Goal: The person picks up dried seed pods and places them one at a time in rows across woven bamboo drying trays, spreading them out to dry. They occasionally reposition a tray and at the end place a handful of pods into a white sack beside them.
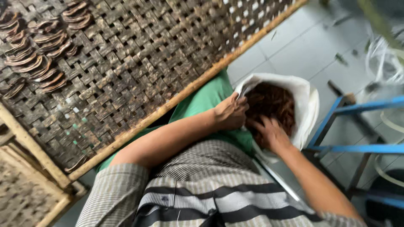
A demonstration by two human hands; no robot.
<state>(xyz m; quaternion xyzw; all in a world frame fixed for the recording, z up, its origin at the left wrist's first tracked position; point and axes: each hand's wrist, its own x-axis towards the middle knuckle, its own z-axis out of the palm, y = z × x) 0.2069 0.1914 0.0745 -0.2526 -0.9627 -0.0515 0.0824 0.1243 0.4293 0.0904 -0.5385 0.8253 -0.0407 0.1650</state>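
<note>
White sack (305,101): open-mouthed, on the tiled floor (303,46) beside a blue frame (357,149), filled with reddish-brown curled pieces (271,101). Left hand (230,111): closed on the sack's rim, holding the mouth apart. Right hand (269,132): reaching into the pieces, fingers buried; whether it grips any cannot be told. Woven bamboo tray (139,63): similar strips in rows at its far corner. Risk: rim slipping from the left hand, mouth collapsing, contents spilling. Obscured: sack's base, floor items at right blurred.

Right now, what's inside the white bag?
The white bag holds reddish-brown curly pieces. The right hand digs in; its fingertips and the bag's bottom are hidden.
</note>
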